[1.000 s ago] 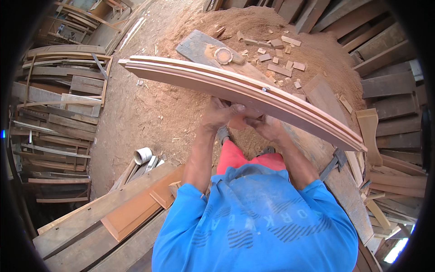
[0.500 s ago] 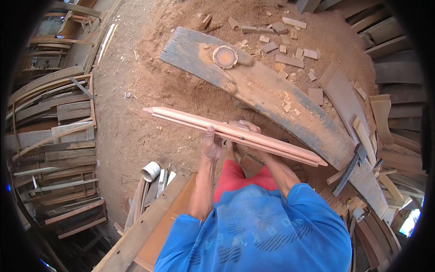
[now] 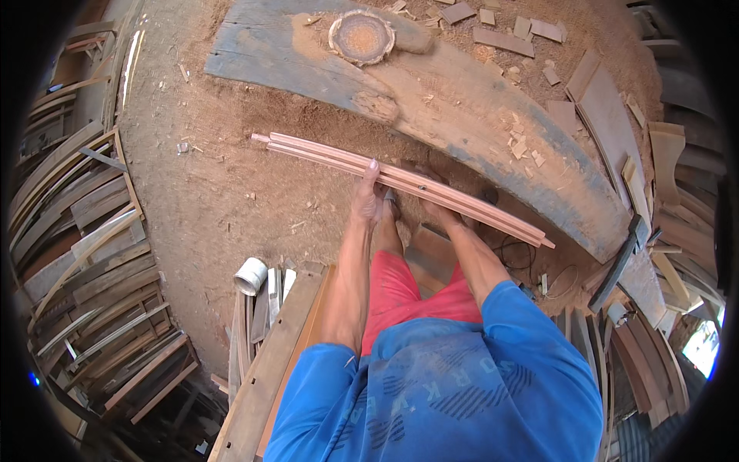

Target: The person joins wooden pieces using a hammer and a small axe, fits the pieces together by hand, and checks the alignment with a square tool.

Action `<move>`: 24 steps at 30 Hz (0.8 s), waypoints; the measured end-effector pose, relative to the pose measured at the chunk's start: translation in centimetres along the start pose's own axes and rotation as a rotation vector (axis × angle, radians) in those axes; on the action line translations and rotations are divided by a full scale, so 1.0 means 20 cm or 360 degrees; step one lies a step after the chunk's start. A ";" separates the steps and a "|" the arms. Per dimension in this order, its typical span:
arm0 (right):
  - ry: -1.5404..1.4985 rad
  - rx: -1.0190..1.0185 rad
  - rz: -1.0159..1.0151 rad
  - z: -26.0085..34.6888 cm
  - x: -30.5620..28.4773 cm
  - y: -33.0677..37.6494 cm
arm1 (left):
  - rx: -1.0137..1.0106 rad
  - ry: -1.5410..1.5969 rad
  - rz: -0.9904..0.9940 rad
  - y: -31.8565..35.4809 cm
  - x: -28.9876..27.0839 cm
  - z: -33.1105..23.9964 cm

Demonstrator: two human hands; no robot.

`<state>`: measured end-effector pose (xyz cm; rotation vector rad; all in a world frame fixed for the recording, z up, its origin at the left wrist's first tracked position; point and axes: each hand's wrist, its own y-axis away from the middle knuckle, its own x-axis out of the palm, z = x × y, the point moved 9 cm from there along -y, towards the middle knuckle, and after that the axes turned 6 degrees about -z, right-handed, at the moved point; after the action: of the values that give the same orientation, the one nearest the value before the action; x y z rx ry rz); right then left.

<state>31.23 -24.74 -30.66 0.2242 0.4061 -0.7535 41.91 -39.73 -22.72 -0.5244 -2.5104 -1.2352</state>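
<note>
Holding a slim, grooved wooden piece (image 3: 404, 182) out in front of the body, over the sawdust-strewn floor (image 3: 208, 254), slanting from upper left to lower right, with narrow tongues at both ends and a small dark spot near mid-length. Gripping just left of the middle with the left hand (image 3: 368, 200), closed on the wood, with thumb over the top edge and fingers mostly out of sight behind. Reaching the wood just right of the middle with the right hand (image 3: 439, 212); mostly hidden, so cannot tell how far open or how firmly holding. Beyond: weathered plank (image 3: 454, 96) with sawdust, chips and a round wood slice (image 3: 362, 37); past that, scattered offcuts (image 3: 504, 41). Across the plank's right end, a dark bar-shaped tool (image 3: 616, 266). Lower left, a white container (image 3: 250, 276) beside narrow strips (image 3: 272, 296); far left, stacked curved timber (image 3: 108, 246).
</note>
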 end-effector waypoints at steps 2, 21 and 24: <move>0.0000 0.0112 0.0089 -0.12 0.04 0.01 | 0.0028 -0.0009 0.0052 -0.03 0.02 0.00; 0.0342 0.0607 0.0303 0.05 -0.11 -0.02 | 0.0109 -0.0403 -0.0091 -0.24 0.13 -0.02; 0.0195 0.0661 0.1181 0.47 -0.28 0.15 | 0.0006 -0.0403 -0.0279 -0.19 0.10 -0.03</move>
<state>32.30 -22.42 -19.65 0.7662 0.2463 -0.0813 38.52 -41.92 -24.23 -0.4967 -2.8220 -1.2973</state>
